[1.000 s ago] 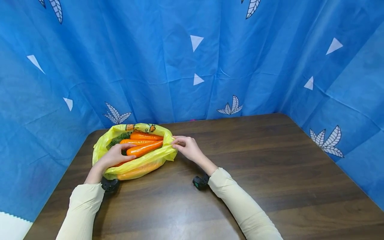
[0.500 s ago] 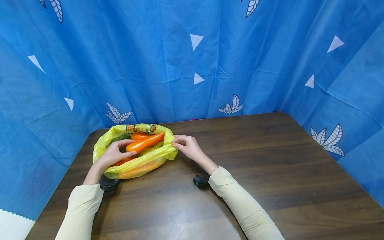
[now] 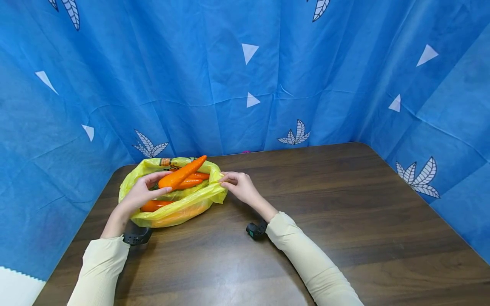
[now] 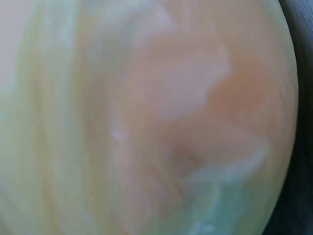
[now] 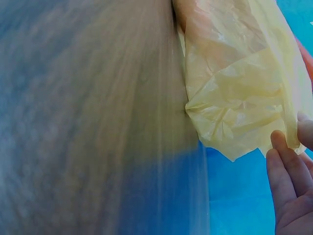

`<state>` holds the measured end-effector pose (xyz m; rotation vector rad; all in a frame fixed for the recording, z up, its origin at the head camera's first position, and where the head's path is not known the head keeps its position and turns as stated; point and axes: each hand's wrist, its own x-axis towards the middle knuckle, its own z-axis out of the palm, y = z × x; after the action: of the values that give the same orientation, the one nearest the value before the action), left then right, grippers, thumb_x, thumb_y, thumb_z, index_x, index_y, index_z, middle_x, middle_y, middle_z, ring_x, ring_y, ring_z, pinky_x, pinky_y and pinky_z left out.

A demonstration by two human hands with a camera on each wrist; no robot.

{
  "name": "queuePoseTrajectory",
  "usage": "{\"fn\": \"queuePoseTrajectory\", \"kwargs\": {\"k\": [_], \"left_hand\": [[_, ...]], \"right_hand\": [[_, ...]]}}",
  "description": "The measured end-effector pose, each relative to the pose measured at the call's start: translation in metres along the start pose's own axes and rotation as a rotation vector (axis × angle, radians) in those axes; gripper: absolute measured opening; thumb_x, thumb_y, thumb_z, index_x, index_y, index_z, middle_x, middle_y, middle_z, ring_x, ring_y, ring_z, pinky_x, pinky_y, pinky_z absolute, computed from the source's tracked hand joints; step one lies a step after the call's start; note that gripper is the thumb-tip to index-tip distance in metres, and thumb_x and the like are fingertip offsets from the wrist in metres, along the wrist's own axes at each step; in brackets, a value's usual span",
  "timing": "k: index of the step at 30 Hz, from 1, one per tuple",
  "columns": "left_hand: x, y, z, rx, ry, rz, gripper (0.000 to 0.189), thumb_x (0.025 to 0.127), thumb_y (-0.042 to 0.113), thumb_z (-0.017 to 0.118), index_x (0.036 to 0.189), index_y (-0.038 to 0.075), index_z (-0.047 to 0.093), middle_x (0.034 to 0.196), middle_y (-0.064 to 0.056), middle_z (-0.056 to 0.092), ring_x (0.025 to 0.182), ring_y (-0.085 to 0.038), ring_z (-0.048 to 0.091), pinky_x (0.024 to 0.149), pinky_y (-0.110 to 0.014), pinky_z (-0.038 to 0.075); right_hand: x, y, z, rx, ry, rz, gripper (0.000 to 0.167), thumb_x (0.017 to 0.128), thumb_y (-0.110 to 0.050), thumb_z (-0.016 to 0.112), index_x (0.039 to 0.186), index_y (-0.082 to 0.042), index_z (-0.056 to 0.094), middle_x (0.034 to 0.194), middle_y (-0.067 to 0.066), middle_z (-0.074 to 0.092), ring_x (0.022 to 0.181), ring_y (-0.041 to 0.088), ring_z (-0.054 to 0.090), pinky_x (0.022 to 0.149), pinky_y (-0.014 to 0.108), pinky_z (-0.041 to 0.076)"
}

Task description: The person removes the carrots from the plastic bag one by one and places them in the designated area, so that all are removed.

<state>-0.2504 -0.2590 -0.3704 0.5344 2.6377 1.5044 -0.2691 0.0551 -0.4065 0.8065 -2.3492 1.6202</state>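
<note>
My left hand [image 3: 138, 193] grips the thick end of an orange carrot [image 3: 183, 171], its tip tilted up and right above the rim of the yellow plastic bag [image 3: 199, 196]. Inside the bag lie several other carrots [image 3: 152, 205], partly hidden by the bag and the hand. At the bag's right edge, my right hand [image 3: 240, 187] pinches the rim between thumb and fingers. The right wrist view shows those fingers [image 5: 288, 169] against the thin yellow plastic [image 5: 230, 93]. Only the blurred bag wall [image 4: 54, 147] fills most of the left wrist view.
The bag stands at the back left of a dark brown wooden table [image 3: 306, 204]. A blue curtain [image 3: 214, 72] with white leaf and triangle prints hangs behind and at both sides. Black wrist cameras [image 3: 255, 230] sit beneath the wrists.
My left hand has lifted the carrot upward, its tip rising past the bag's back rim. Other carrots beneath have come into view. The right hand stays at the bag's right edge.
</note>
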Motion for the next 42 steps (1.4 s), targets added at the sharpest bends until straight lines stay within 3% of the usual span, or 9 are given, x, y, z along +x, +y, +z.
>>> {"fn": "queuePoseTrajectory", "kwargs": {"k": [2,6,16,22,32,42], "left_hand": [[-0.002,0.004,-0.001,0.003,0.005,0.007,0.053,0.089,0.023,0.066,0.135,0.002,0.048,0.129,-0.016,0.051,0.113,-0.024,0.047,0.095,-0.035,0.039],[-0.009,0.013,-0.002,0.032,0.004,0.03,0.052,0.09,0.023,0.065,0.135,0.003,0.049,0.13,-0.014,0.051,0.114,-0.025,0.046,0.096,-0.039,0.038],[-0.032,0.034,-0.001,0.043,-0.002,0.129,0.046,0.089,0.012,0.065,0.132,0.002,0.052,0.13,-0.014,0.051,0.112,-0.012,0.047,0.089,-0.015,0.038],[-0.047,0.038,0.001,0.06,-0.012,0.143,0.045,0.089,0.01,0.065,0.132,0.004,0.053,0.128,-0.013,0.052,0.106,-0.012,0.049,0.086,-0.018,0.042],[-0.073,0.043,0.018,0.143,-0.022,0.189,0.046,0.084,0.011,0.071,0.128,0.012,0.059,0.124,-0.003,0.058,0.111,-0.007,0.047,0.09,-0.014,0.034],[-0.088,0.049,0.034,0.198,-0.065,0.227,0.048,0.08,0.019,0.076,0.126,0.019,0.061,0.122,0.002,0.058,0.107,-0.01,0.05,0.086,-0.021,0.042]], "right_hand": [[0.0,0.0,0.0,-0.003,0.0,0.002,0.006,0.085,-0.002,0.067,0.088,0.002,0.07,0.115,0.014,0.062,0.103,0.02,0.061,0.079,0.021,0.049],[0.001,0.001,0.001,0.014,0.005,-0.01,0.006,0.085,-0.002,0.068,0.088,0.001,0.071,0.115,0.014,0.063,0.103,0.021,0.061,0.08,0.024,0.05],[0.0,0.001,0.0,0.0,0.008,0.003,0.006,0.085,-0.002,0.067,0.088,0.002,0.07,0.116,0.014,0.062,0.104,0.02,0.06,0.08,0.022,0.049],[0.001,0.001,0.0,0.004,0.007,0.005,0.006,0.085,-0.002,0.067,0.088,0.002,0.07,0.115,0.014,0.063,0.105,0.02,0.06,0.081,0.021,0.048],[0.003,-0.002,0.0,0.005,0.009,0.003,0.005,0.084,-0.001,0.068,0.087,0.003,0.07,0.115,0.015,0.063,0.104,0.019,0.06,0.08,0.022,0.049],[0.003,0.001,-0.001,0.011,0.015,-0.002,0.005,0.083,0.0,0.068,0.087,0.003,0.07,0.114,0.015,0.063,0.1,0.021,0.062,0.079,0.022,0.049]]}}
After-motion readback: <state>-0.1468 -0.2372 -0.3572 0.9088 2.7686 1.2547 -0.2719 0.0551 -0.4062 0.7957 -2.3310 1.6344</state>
